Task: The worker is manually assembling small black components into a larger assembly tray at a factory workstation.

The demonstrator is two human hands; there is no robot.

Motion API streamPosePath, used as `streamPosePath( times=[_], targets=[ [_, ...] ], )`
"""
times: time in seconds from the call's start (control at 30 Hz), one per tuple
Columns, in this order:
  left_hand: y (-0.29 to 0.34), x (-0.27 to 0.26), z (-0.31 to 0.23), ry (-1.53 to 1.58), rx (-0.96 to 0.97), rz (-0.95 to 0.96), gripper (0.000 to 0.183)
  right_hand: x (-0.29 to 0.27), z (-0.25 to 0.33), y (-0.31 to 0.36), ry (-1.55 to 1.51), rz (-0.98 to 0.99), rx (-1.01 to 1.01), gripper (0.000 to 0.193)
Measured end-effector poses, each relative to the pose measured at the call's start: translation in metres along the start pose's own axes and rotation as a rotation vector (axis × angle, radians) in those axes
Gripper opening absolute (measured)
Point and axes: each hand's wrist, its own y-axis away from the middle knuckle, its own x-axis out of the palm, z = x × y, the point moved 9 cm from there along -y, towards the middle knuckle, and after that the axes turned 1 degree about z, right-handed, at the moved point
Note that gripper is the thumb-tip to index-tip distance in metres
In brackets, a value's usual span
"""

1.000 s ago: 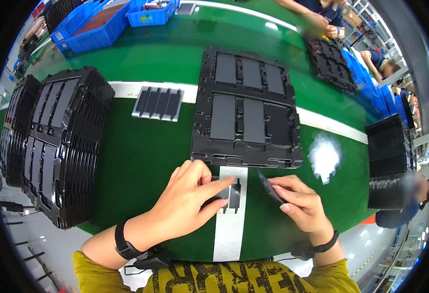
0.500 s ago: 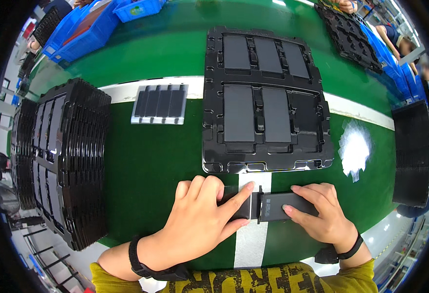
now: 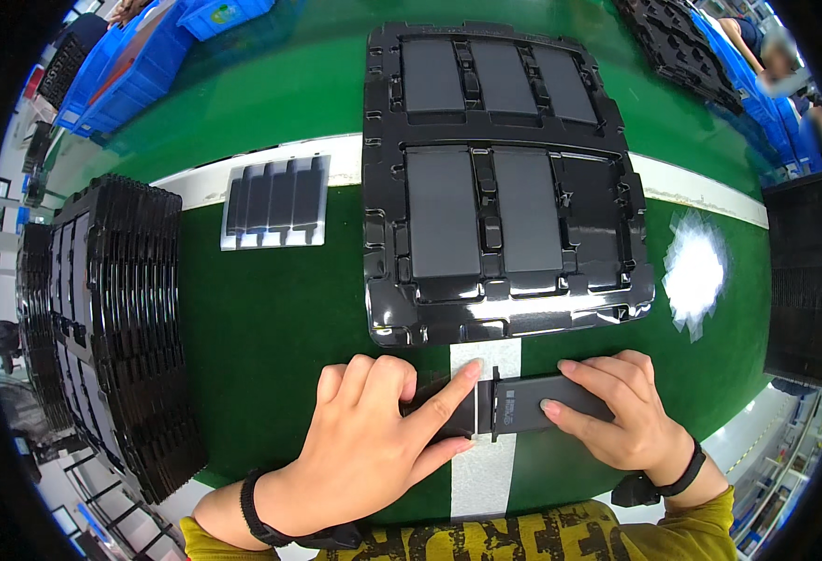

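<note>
A flat black battery (image 3: 528,397) lies crosswise over a pale strip on the green table. My right hand (image 3: 621,411) grips its right end, thumb on the top face and fingers along the far edge. At its left end, a narrow dark bar stands across. Just left of that is a dark flat piece with a white line (image 3: 465,409), pinched between the index finger and thumb of my left hand (image 3: 360,435), which covers the rest of it. Beyond my hands, a black plastic tray (image 3: 514,323) holds similar dark slabs (image 3: 444,210), three in its far row and two in its near row.
Left of the tray lies a clear sheet with dark strips (image 3: 275,201). A shiny heap of clear films (image 3: 696,276) is on the right. Stacked black trays stand at left (image 3: 140,327) and right (image 3: 804,280). Blue bins (image 3: 121,70) line the far left.
The whole view has shifted, so the tray looks larger and a little farther left. Both hands keep nearly the same hold on the battery and the dark piece.
</note>
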Motion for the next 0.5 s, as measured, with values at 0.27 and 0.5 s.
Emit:
streamPosePath(
  times=[0.27, 0.5],
  targets=[
    [0.0004, 0.0003, 0.0001, -0.013, -0.006, -0.006, 0.063, 0.0011, -0.0004, 0.0015, -0.003, 0.011, -0.008, 0.032],
    [-0.0003, 0.0007, 0.0006, -0.013, -0.01, 0.0, 0.064, 0.0019, -0.0009, 0.0015, 0.0, 0.017, -0.01, 0.033]
  ],
)
